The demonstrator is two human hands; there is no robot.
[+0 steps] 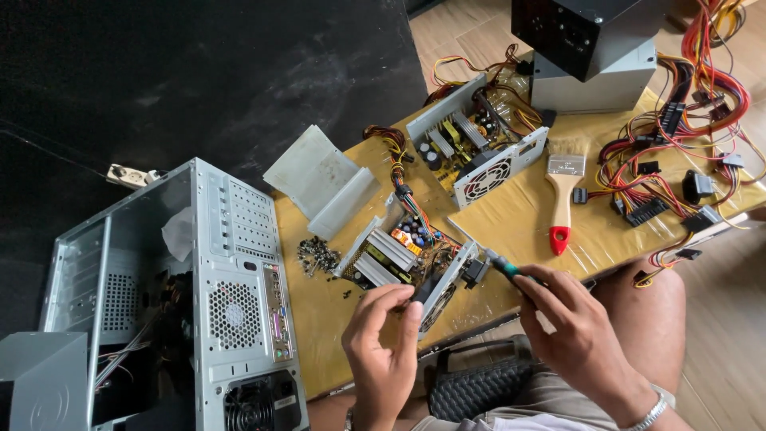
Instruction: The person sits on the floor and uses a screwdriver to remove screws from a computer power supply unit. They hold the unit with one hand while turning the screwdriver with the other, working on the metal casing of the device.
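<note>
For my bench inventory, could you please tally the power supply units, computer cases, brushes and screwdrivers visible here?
Opened power supply units: 2
Closed power supply units: 2
Computer tower cases: 1
Paintbrushes: 1
Screwdrivers: 1, in right hand
Total: 7

Repair workshop: opened power supplies [407, 255], cables [678, 120].

An opened power supply [407, 259] lies on the table, screwdriver [504, 267] at its edge.
</note>
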